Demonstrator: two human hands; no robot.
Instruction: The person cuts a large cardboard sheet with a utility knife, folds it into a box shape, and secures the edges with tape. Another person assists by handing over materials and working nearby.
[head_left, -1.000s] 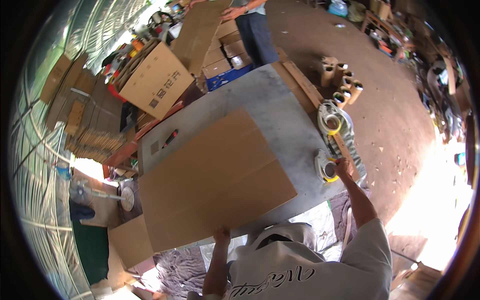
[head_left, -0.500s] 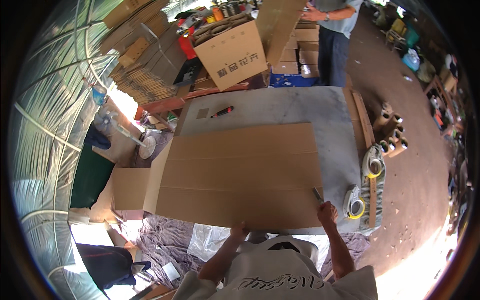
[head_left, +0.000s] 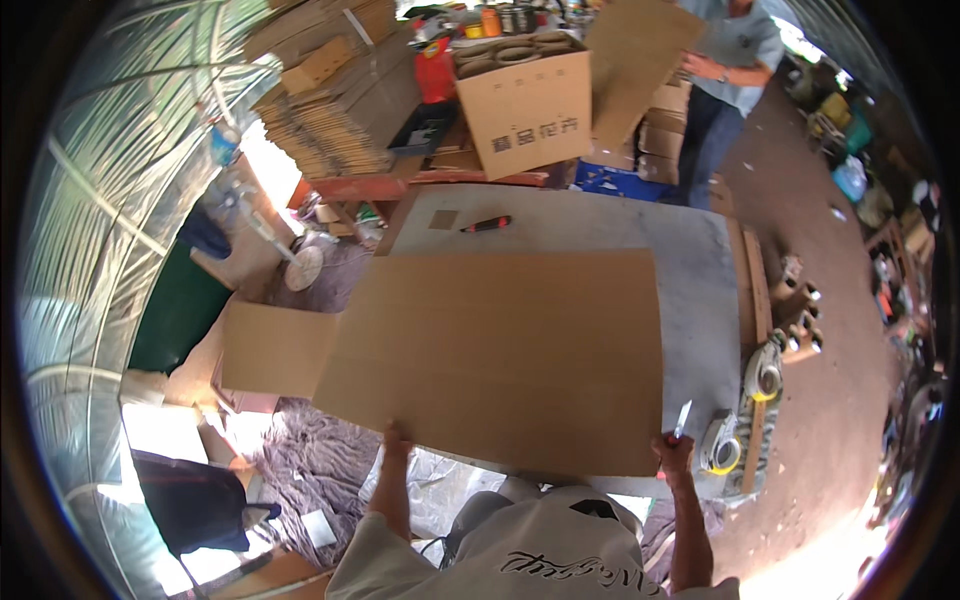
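A large brown cardboard sheet point(head_left: 500, 350) covers most of the grey-topped table point(head_left: 700, 290), its left panel point(head_left: 275, 348) hanging past the table's left side. My left hand point(head_left: 397, 443) is closed on the sheet's near edge, toward the left; some of its fingers are hidden. At the near right corner, my right hand point(head_left: 673, 456) is closed round a utility knife point(head_left: 683, 418), blade pointing up and away from me. A second, red-and-black utility knife point(head_left: 487, 225) lies near the far edge beside a small cardboard square point(head_left: 444, 220).
Two tape dispensers point(head_left: 721, 444) point(head_left: 764, 372) sit along the table's right side. Cardboard tubes point(head_left: 798, 320) stand beyond. Past the far edge are a printed carton point(head_left: 530, 110) and stacked flat cardboard point(head_left: 320, 120). Another person point(head_left: 715, 90) stands there holding a cardboard panel point(head_left: 640, 65).
My left hand has moved left along the sheet's near edge. My right hand and its knife have come nearer, off the sheet's right edge to its corner. The whole view has shifted.
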